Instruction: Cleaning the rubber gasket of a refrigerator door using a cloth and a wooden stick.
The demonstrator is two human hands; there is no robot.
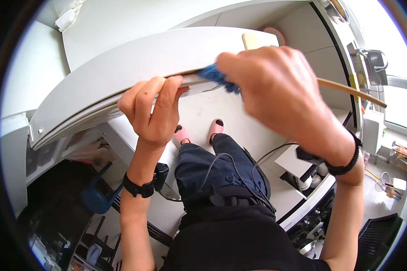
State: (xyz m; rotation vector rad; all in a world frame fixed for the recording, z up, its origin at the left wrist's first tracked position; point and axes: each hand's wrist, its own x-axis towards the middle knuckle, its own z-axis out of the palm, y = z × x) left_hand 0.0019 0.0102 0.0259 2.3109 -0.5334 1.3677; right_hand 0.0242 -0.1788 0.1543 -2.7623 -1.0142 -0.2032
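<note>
A white door [149,57], likely a refrigerator's, stretches across in front of me. Along its near edge runs a pale rubber seal [194,80], with a dark, brownish groove beside it. My left hand [156,108] pinches this seal between fingers and thumb. In my right hand [274,81], slightly blurred, is a thin wooden stick [352,90] like a chopstick, its far end pointing right. A blue cloth [217,77] bunches out below that hand's fingers and touches the groove, just right of my left fingertips. My palm hides how cloth and stick meet.
A yellowish block [252,41] is at the door's far right. Below left are a dark table [54,193] and a blue stool [98,200]. An open drawer [300,166] is right of my legs; a sink [376,66] and a cluttered counter [376,200] lie farther right. Cables hang at my waist.
</note>
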